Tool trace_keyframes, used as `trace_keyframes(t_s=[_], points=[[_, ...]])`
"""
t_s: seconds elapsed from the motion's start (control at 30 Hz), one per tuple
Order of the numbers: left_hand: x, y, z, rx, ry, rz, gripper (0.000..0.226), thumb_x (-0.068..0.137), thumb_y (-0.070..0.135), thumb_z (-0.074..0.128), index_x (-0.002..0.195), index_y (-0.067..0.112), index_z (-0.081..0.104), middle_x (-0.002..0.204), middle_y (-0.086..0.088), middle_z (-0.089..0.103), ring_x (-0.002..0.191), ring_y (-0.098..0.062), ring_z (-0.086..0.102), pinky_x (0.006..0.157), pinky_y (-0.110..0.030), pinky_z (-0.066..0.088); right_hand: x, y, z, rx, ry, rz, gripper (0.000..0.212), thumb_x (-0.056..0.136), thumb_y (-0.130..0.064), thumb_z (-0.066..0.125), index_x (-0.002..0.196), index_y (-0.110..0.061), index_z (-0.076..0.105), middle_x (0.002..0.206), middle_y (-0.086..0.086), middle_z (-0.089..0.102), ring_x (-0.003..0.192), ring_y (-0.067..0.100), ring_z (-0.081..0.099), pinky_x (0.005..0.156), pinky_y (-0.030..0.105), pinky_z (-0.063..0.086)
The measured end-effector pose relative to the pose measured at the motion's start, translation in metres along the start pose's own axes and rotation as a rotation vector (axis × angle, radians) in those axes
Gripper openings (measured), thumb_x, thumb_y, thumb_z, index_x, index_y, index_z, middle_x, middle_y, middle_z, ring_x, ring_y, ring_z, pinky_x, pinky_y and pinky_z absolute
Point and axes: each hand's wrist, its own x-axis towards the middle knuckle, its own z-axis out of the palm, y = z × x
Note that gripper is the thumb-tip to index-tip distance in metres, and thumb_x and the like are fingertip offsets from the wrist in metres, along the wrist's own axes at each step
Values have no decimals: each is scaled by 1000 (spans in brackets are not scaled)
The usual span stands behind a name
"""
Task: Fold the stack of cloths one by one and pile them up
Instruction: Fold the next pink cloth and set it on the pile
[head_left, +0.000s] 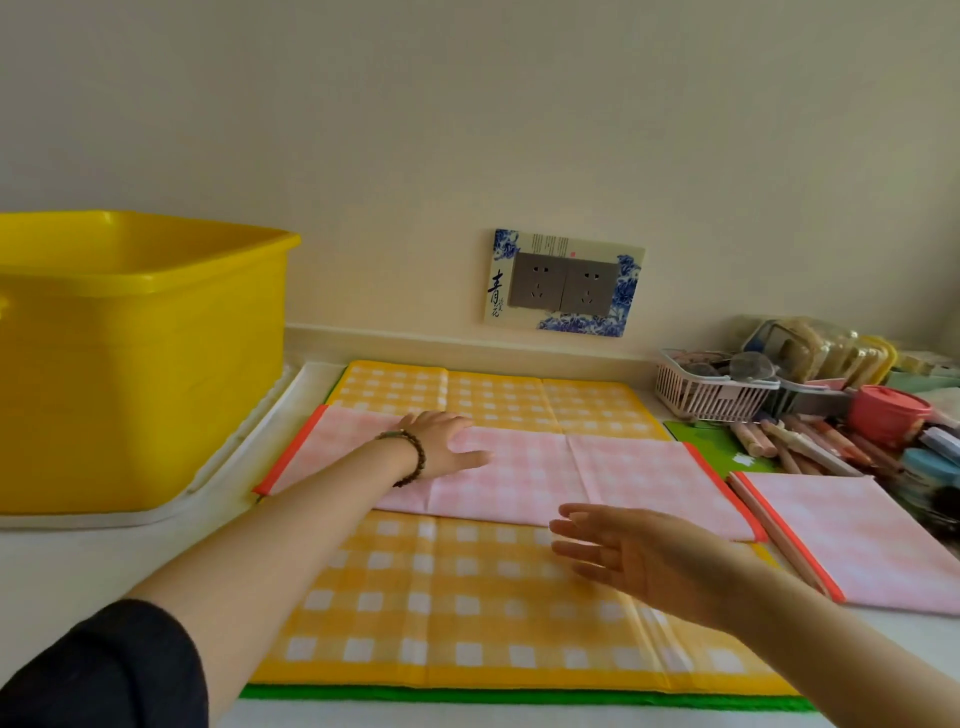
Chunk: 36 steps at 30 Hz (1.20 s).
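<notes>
A pink checked cloth (597, 480) with orange side edges lies folded into a long strip across a spread yellow checked cloth (467, 597). My left hand (447, 441), with a bead bracelet on the wrist, rests flat on the strip's left half. Just in front of the strip's near edge, my right hand (639, 556) hovers with fingers apart and holds nothing. A green cloth edge (467, 695) shows under the yellow one. To the right sits a pile of folded pink cloths (857, 535).
A big yellow tub (135, 353) stands on a white tray (228, 467) at the left. At the right back are a white basket (711, 389), a red lidded pot (888, 413), several pens (800, 441) and other clutter. A wall socket (563, 283) faces me.
</notes>
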Motion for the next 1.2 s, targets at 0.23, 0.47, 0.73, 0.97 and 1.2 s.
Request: trace_keyframes(t_s=[0.23,0.47,0.73,0.97,1.2], points=[[24,17,15,77,-29,-15,85,82,77,29,149,27,15,157,4,15,144,-17,15,116,-41,13,-6,18,-14,332,11,93,44,80,-9,55,122,7,51,115,22,65,106,33,64,84,40,55],[22,13,9,108,-21,-59,77,80,79,24,146,41,17,155,2,19,140,-24,19,111,-42,17,10,12,-5,318,58,52,20,89,-7,54,108,-1,56,123,20,59,111,32,60,88,39,52],[-5,3,-9,-148,-71,-27,75,77,76,38,143,40,31,153,1,25,136,-20,34,110,-34,28,49,1,-20,63,161,-135,36,91,-9,57,126,-8,46,116,20,62,88,29,66,71,33,58],[-43,12,1,-140,-15,100,66,85,62,45,138,22,43,119,0,47,95,-14,47,86,-23,37,83,-17,-29,-232,327,-258,39,93,1,41,122,-24,48,96,4,62,79,18,63,60,27,56],[-62,24,12,-94,12,79,69,89,62,35,144,19,33,121,-4,44,108,-20,48,91,-29,41,115,-29,-37,-359,436,-221,38,88,-4,57,125,-13,53,113,14,63,86,28,65,82,52,53]])
